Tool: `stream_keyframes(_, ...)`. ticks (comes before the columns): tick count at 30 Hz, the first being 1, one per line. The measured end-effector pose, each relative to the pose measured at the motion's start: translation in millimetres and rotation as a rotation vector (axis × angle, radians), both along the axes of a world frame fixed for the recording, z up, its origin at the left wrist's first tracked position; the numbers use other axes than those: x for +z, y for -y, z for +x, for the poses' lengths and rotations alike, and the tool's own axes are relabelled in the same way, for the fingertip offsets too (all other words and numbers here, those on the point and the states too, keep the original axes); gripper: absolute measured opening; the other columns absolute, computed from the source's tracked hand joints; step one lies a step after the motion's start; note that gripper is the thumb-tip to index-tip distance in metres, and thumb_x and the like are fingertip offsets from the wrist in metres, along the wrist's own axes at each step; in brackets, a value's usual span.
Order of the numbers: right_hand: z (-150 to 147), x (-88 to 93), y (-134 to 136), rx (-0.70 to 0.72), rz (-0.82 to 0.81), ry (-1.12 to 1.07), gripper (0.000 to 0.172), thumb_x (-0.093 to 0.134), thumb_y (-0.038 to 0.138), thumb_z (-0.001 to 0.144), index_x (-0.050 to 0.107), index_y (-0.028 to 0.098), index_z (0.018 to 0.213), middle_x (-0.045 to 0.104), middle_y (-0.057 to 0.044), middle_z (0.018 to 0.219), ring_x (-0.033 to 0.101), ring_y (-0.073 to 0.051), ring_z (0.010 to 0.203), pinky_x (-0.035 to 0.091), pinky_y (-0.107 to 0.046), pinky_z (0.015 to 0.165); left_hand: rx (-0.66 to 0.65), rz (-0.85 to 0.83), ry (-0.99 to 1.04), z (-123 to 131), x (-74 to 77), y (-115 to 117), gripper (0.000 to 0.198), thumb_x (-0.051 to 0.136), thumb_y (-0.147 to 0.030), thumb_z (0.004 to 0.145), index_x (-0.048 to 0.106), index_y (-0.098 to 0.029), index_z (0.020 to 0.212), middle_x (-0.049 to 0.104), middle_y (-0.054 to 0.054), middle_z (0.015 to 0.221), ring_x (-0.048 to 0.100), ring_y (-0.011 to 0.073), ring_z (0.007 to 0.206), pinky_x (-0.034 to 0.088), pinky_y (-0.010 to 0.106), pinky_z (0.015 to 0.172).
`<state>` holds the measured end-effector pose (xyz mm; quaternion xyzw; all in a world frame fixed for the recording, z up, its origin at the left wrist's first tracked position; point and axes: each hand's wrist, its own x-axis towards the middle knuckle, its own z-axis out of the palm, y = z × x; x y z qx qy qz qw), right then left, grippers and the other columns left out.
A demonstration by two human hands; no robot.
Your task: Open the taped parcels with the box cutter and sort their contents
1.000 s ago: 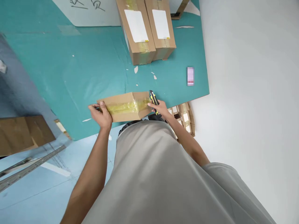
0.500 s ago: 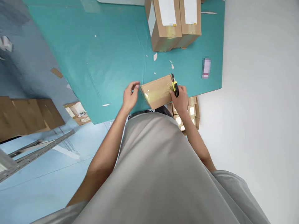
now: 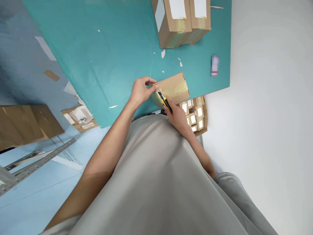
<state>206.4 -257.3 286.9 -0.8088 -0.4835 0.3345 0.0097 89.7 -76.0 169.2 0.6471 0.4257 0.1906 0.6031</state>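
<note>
A small cardboard box [image 3: 175,87] sealed with clear yellowish tape lies at the near edge of the teal table [image 3: 117,58]. My left hand [image 3: 141,90] grips the box's left end, fingers curled over its corner. My right hand [image 3: 176,116] is closed around a yellow and black utility knife [image 3: 164,101]. The knife's tip rests on the box's near left side, close to my left fingers.
Two taller taped boxes with white labels [image 3: 182,21] stand at the far side of the table. A small blurred item [image 3: 215,65] lies near the right edge. A carton of several small white-labelled boxes [image 3: 195,116] sits on the floor below. Flat cardboard [image 3: 26,122] and a metal rail [image 3: 36,160] lie at the left.
The box has been turned on the table. My right hand brought the knife from the box's right end round to its near left side. My left hand closed on the left corner.
</note>
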Motion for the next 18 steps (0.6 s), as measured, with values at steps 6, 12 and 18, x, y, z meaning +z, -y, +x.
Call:
stream_keyframes(6, -10.9, 11.3, -14.6, 0.009, -0.085, 0.072, 0.061, 0.038, 0.037, 0.125, 0.041, 0.021, 0.184, 0.087, -0.016, 0.126, 0.082, -0.035, 0.107, 0.057, -0.039, 0.093, -0.007, -0.007, 0.015, 0.5, -0.1, 0.3, 0.020, 0.083, -0.030, 0.086, 0.084, -0.021, 0.105, 0.087, 0.008, 0.109, 0.079, 0.0271, 0.105, 0.066, 0.046, 0.108)
stream_keyframes(12, -18.5, 22.9, -18.8, 0.024, -0.136, 0.146, 0.059, 0.038, 0.033, 0.126, 0.042, 0.021, 0.183, 0.086, -0.017, 0.132, 0.082, -0.038, 0.114, 0.057, -0.040, 0.091, -0.014, -0.009, 0.020, 0.8, -2.1, 1.2, 0.021, 0.084, -0.029, 0.086, 0.084, -0.021, 0.105, 0.087, 0.009, 0.110, 0.080, 0.0276, 0.105, 0.066, 0.048, 0.108)
stream_keyframes(18, -24.4, 20.4, -23.8, 0.015, -0.170, 0.163, 0.062, 0.035, 0.036, 0.124, 0.038, 0.025, 0.186, 0.086, -0.018, 0.126, 0.082, -0.037, 0.112, 0.061, -0.045, 0.098, -0.003, -0.007, 0.010, 2.0, -4.5, 2.8, 0.022, 0.083, -0.028, 0.085, 0.085, -0.020, 0.105, 0.088, 0.008, 0.109, 0.080, 0.0259, 0.103, 0.067, 0.044, 0.106)
